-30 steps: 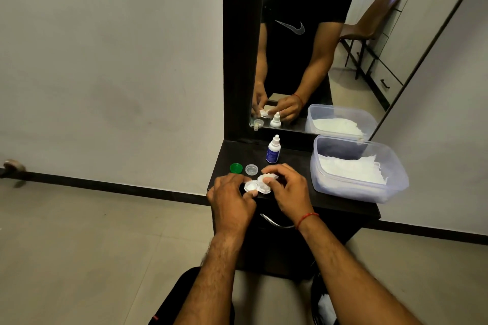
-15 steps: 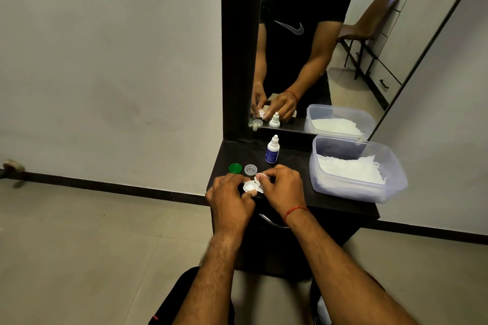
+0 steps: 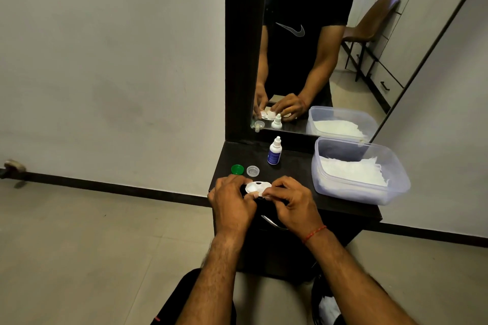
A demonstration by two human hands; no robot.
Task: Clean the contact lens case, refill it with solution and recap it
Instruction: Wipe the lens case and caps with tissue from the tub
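I hold the white contact lens case [image 3: 255, 187] just above the front of the dark vanity shelf [image 3: 295, 166]. My left hand [image 3: 233, 202] grips its left end. My right hand [image 3: 291, 203] pinches a small white tissue piece [image 3: 260, 194] against the case's right well. Both wells face up without caps. A green cap [image 3: 237, 169] and a clear cap [image 3: 252, 171] lie on the shelf just behind my hands. The small white solution bottle [image 3: 274, 151] with a blue label stands upright further back, cap on.
A clear plastic tub [image 3: 396, 187] holding white tissues sits on the shelf's right side. A mirror [image 3: 330, 47] rises behind the shelf and reflects my hands. A metal drawer handle [image 3: 272, 223] sits below the shelf edge. Tiled floor lies to the left.
My right hand has shifted the tissue over the case's right well and its fingers have curled lower. The case shows more of its left well now. The caps and the bottle have not moved.
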